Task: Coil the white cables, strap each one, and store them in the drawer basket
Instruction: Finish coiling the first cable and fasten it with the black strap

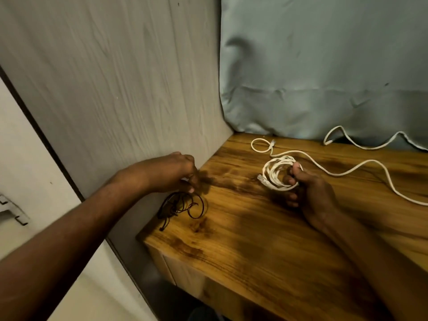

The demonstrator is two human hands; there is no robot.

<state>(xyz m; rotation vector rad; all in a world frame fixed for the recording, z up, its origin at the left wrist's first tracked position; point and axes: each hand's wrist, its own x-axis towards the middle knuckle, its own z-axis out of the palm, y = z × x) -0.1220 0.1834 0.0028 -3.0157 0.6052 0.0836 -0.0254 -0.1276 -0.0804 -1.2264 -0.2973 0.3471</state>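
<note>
Both forearms bare, no sleeves in view. Left hand (pixel 178 172) & right hand (pixel 310 195): no gloves, rings, watch or bands seen. Fingers (pixel 292 195) bare too, nails short & unpainted.

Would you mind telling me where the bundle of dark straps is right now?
In the head view, the dark straps lie at the wooden table's left edge, beside the grey panel, just under the left hand, whose fingertips pinch them.
</note>
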